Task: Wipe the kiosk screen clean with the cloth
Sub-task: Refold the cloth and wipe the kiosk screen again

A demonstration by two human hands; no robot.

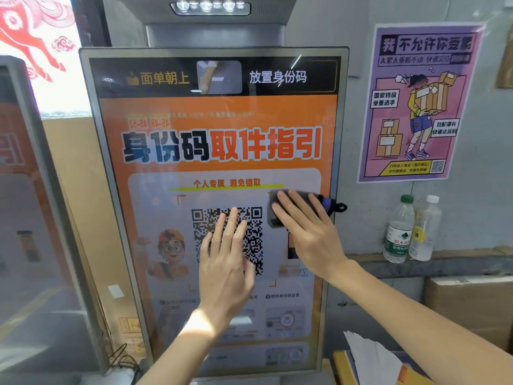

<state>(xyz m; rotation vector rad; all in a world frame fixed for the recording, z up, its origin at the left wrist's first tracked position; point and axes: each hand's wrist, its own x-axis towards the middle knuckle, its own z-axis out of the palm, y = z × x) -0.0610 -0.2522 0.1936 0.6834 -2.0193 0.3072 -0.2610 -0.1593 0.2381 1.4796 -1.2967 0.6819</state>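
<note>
At the far left stands a second panel [19, 190], cut off by the edge and too blurry to read. Above it is a red paper picture [30, 40] on a bright window, and only part of it shows.

The kiosk screen [222, 140] fills the middle. It is orange, with big letters. Its bottom edge is hard to see behind the arms.

The left hand [224, 262] lies flat on the glass. Its fingers are straight and close together, with the thumb out to the side. It hides the left half of the square code [254, 240].

Just to the right is the cloth [319, 200] - dark grey, low on the right side of the screen, by the frame. The right hand [308, 234] presses it flat with straight fingers, spread a little. The hand hides most of the cloth. A small black loop [341, 207] sticks out over the frame.

On the wall is a purple poster [416, 101]. Below it two bottles [398, 232] stand touching on a ledge. A brown box [472, 307] and some white paper [369, 357] are cut off in the corner - the paper is too blurry to read.
</note>
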